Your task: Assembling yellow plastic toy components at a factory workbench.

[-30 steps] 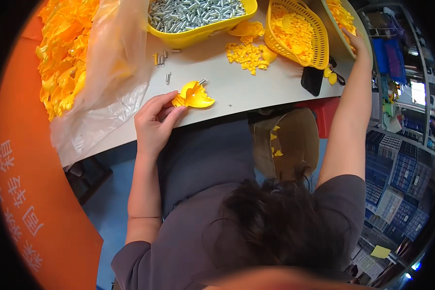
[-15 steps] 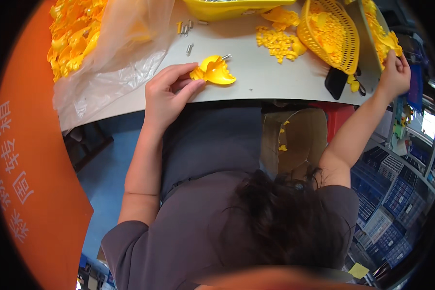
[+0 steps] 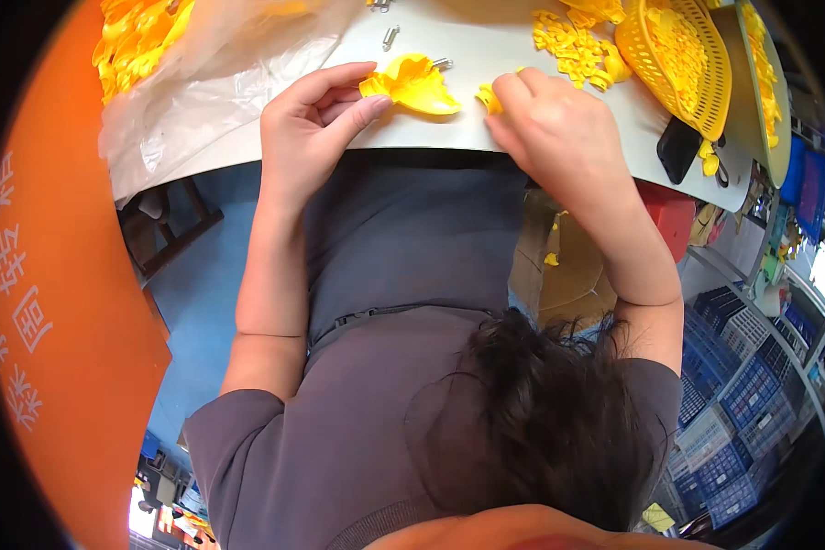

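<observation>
Between its thumb and fingers, my left hand (image 3: 307, 124) holds a curved yellow plastic shell (image 3: 422, 87) by its left end, just above the table's front edge. A small metal spring (image 3: 443, 63) shows at the shell's upper right side; whether it is fitted there or lies behind, I cannot tell. My right hand (image 3: 564, 128) is closed on a small yellow plastic part (image 3: 488, 98), mostly covered by the fingers. A short gap separates that part from the shell. One loose spring (image 3: 391, 38) lies on the table (image 3: 330, 137) beyond my left hand.
Left is a clear plastic bag (image 3: 220, 110) beside yellow shells (image 3: 137, 41) and an orange panel (image 3: 55, 302). Small yellow parts (image 3: 577, 50), a yellow basket (image 3: 628, 46) and a black phone (image 3: 678, 151) lie to the right. A cardboard box (image 3: 577, 266) stands below the table.
My right hand has come from the far-right container to beside the shell, bringing a yellow part. My left hand keeps hold of the shell. The view has shifted.
</observation>
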Available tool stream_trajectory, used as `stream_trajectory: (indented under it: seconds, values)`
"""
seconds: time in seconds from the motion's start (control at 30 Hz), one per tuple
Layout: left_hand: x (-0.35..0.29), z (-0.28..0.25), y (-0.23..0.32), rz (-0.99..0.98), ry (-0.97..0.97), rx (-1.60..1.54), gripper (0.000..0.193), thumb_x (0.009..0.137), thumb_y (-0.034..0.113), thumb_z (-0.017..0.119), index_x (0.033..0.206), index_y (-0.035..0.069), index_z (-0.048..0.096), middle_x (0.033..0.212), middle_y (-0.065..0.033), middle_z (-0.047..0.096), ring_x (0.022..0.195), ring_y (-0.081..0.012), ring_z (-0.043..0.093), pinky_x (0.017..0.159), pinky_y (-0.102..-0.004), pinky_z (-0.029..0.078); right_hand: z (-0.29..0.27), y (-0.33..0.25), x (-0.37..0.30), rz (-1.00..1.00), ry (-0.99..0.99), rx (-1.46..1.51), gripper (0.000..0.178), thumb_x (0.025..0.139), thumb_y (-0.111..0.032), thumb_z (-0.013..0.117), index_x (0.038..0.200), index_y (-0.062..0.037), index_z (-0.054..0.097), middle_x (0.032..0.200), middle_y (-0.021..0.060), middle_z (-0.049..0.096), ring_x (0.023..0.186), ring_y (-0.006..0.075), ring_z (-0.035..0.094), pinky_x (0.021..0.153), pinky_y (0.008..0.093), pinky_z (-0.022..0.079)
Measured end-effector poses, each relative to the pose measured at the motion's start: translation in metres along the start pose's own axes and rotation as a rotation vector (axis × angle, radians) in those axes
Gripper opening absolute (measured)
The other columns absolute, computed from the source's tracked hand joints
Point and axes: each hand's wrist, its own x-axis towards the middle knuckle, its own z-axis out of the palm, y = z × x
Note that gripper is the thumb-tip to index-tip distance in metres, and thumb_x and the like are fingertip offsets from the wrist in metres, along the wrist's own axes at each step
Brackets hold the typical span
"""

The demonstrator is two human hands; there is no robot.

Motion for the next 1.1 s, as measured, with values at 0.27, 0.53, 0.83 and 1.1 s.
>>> stream_trajectory:
  seconds: [0.27, 0.53, 0.83, 1.1]
  values:
    - [0.003, -0.004, 0.001, 0.038, -0.049, -0.042, 0.033, 0.084, -0.001, 0.075, 0.115, -0.006, 0.067, 0.102, -0.0121, 0.070, 0.092, -0.0135, 0.069, 0.083, -0.0232, 0.058, -0.001, 0.030, -0.006, 0.089, 0.104, 0.280, 0.054, 0.073, -0.018, 0.082, 0.123, -0.0106, 0.063, 0.121, 0.0087, 0.061, 0.103, 0.0275, 0.062, 0.087, 0.0379, 0.051]
    - [0.000, -0.003, -0.003, 0.066, -0.032, -0.058, 0.032, 0.083, -0.002, 0.076, 0.114, -0.006, 0.067, 0.103, -0.0124, 0.069, 0.094, -0.0142, 0.069, 0.083, -0.0235, 0.058, 0.004, 0.021, 0.001, 0.050, -0.026, 0.259, 0.041, 0.077, -0.009, 0.076, 0.116, -0.0086, 0.064, 0.122, 0.0122, 0.059, 0.112, 0.0328, 0.058, 0.094, 0.0393, 0.048]
    - [0.000, -0.003, 0.001, 0.046, -0.059, -0.002, 0.034, 0.083, -0.007, 0.073, 0.116, -0.008, 0.066, 0.105, -0.0117, 0.068, 0.093, -0.0147, 0.068, 0.083, -0.0236, 0.057, 0.012, 0.005, -0.017, 0.063, 0.097, 0.347, 0.040, 0.078, -0.010, 0.077, 0.115, -0.0072, 0.064, 0.119, 0.0136, 0.060, 0.110, 0.0322, 0.060, 0.093, 0.0400, 0.049]
    - [-0.001, -0.002, 0.000, 0.082, -0.068, 0.047, 0.036, 0.082, -0.009, 0.073, 0.117, -0.008, 0.065, 0.109, -0.0131, 0.067, 0.094, -0.0180, 0.070, 0.088, -0.0263, 0.058, 0.013, 0.003, -0.016, 0.146, 0.252, 0.585, 0.047, 0.076, -0.004, 0.076, 0.122, -0.0020, 0.063, 0.115, 0.0143, 0.067, 0.109, 0.0285, 0.063, 0.086, 0.0350, 0.054]
